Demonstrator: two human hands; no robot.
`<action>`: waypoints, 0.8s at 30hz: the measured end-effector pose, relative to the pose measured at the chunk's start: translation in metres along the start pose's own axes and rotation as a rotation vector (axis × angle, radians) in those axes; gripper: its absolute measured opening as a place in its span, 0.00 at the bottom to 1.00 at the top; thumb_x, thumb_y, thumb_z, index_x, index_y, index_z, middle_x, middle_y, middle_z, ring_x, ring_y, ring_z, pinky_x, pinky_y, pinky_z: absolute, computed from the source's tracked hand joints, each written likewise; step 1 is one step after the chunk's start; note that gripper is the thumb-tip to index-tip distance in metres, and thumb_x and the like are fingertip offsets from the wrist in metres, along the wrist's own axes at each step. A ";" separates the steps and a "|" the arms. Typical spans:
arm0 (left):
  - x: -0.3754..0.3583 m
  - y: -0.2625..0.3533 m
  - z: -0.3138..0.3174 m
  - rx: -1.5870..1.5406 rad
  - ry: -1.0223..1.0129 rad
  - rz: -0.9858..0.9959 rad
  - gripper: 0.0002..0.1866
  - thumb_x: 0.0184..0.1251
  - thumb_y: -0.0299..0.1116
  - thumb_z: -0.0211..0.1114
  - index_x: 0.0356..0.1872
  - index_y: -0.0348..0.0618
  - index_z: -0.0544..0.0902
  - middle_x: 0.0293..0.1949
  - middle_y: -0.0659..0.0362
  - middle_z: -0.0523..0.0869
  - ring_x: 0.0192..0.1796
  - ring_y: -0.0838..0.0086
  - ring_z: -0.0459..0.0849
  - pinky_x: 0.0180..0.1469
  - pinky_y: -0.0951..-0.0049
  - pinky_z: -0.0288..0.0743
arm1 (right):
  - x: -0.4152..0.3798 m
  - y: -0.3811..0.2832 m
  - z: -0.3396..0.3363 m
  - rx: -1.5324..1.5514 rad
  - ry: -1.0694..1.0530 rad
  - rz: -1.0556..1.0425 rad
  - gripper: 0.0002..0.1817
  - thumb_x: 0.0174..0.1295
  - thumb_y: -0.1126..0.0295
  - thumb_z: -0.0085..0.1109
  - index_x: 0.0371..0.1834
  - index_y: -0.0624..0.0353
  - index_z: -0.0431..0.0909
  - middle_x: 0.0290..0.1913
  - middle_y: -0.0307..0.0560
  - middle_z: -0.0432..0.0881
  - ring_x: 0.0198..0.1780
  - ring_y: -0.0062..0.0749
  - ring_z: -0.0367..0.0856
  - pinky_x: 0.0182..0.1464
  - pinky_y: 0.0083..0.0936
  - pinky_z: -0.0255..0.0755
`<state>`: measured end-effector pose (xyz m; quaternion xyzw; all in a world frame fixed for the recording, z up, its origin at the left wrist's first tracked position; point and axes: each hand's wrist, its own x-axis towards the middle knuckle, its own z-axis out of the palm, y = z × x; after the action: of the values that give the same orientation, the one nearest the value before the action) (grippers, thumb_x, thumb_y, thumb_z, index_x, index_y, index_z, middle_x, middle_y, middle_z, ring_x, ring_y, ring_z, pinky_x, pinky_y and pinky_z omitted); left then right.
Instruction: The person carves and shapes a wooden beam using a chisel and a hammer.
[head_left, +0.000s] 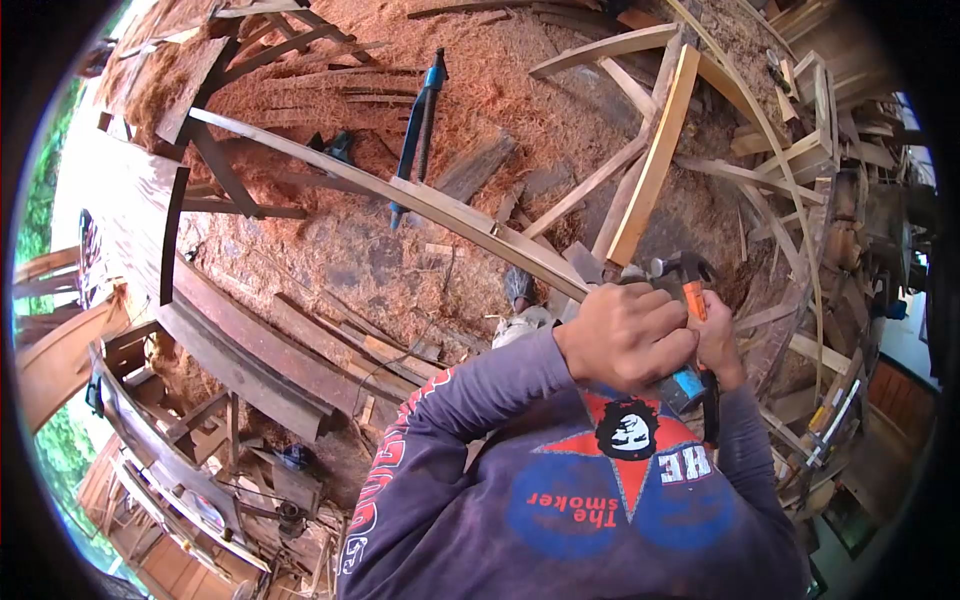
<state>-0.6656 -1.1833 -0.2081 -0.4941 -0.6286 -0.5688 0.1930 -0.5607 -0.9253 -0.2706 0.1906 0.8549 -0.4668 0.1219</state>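
Note:
My left hand [630, 335] is closed in a fist in front of my chest, at the near end of a long narrow wooden strip [400, 190]. What it grips is hidden; a dark tool part with a blue end [688, 384] shows just below the fist. Right beside it, my right hand [716, 338] is wrapped round a hammer [694, 298] with an orange and black handle, its metal head pointing up and away from me. A pale squared beam [655, 155] slopes down to just above both hands.
Wood shavings [300, 90] cover much of the ground. A blue clamp-like tool [415, 130] lies across the strip. Curved planks [240, 360] lie at left, a wooden frame [810, 150] and bent strips at right. My foot [520, 325] shows below the strip.

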 end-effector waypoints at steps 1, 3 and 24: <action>0.002 0.001 -0.001 -0.007 -0.011 -0.007 0.11 0.47 0.33 0.67 0.29 0.38 0.79 0.23 0.60 0.71 0.21 0.69 0.75 0.20 0.68 0.66 | -0.002 -0.004 0.001 0.010 0.000 0.011 0.15 0.62 0.62 0.70 0.38 0.59 0.74 0.26 0.32 0.72 0.20 0.16 0.67 0.21 0.21 0.63; 0.008 0.002 -0.002 -0.014 0.025 0.071 0.08 0.50 0.29 0.69 0.29 0.37 0.79 0.22 0.61 0.71 0.21 0.71 0.75 0.19 0.69 0.65 | -0.005 -0.023 -0.003 0.025 -0.003 0.137 0.15 0.62 0.62 0.70 0.38 0.59 0.73 0.27 0.33 0.71 0.23 0.14 0.67 0.23 0.19 0.64; -0.024 -0.040 -0.050 0.276 0.144 -0.225 0.10 0.52 0.30 0.73 0.25 0.45 0.76 0.21 0.60 0.72 0.20 0.67 0.76 0.20 0.65 0.68 | 0.008 -0.069 -0.004 0.092 -0.135 0.100 0.17 0.63 0.71 0.69 0.51 0.62 0.75 0.33 0.32 0.75 0.32 0.13 0.72 0.35 0.16 0.70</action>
<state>-0.7043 -1.2328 -0.2342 -0.3477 -0.7363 -0.5292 0.2386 -0.5985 -0.9537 -0.2200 0.2068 0.8118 -0.5107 0.1936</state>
